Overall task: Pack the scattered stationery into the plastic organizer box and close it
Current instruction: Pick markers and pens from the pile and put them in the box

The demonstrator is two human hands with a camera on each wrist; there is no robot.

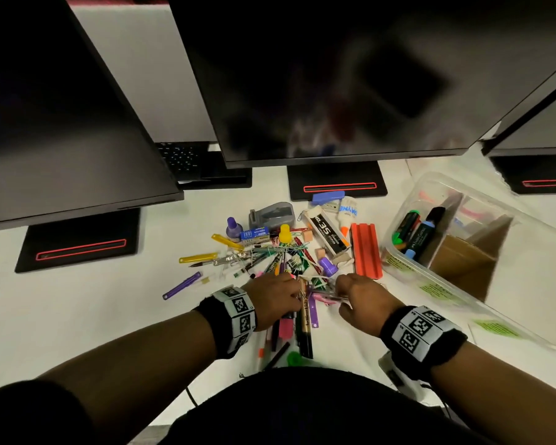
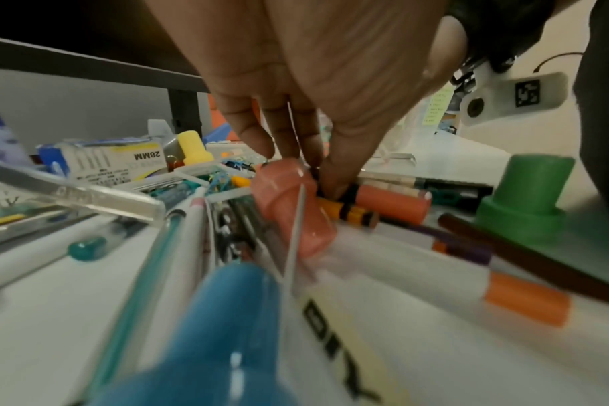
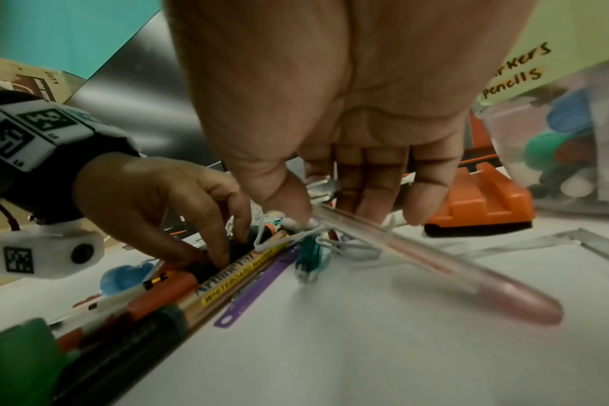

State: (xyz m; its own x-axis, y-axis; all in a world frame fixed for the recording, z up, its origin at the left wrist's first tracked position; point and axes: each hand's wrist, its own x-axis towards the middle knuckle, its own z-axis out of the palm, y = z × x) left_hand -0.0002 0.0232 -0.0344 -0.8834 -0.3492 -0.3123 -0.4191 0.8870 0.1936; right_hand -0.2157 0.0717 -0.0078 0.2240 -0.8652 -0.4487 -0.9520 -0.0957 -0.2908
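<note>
The left hand (image 1: 272, 298) reaches into a scattered pile of pens, markers and clips (image 1: 280, 261) on the white table (image 1: 93, 303), its curled fingers (image 3: 223, 247) pinching a dark marker in the heap. The right hand (image 1: 360, 300) pinches a clear pink-capped pen (image 3: 435, 263) between thumb and fingers. The clear plastic organizer box (image 1: 463, 261) stands open just right of the pile, holding highlighters.

A: What can't you see well?
B: The blue cap (image 2: 205, 338) at six o'clock is blurry and cut off.
A: And the organizer box (image 1: 482, 284)?
B: Its far side is smeared.
</note>
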